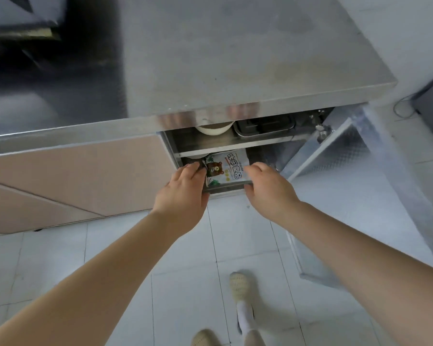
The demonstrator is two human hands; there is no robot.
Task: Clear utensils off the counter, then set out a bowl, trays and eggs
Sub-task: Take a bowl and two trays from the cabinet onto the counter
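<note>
Your left hand (185,188) and right hand (265,188) grasp packet (229,168) on lower cabinet shelf, fingers curled on its sides. Bowl (213,129) and trays (265,127) on upper shelf, 12 o'clock of packet.

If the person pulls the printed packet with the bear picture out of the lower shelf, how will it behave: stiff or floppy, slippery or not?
The printed packet is probably floppy: its left edge curls where the left hand touches it. Its glossy surface suggests that it may slip. It looks flat, so likely light; supporting it with the right hand too seems sensible.
</note>
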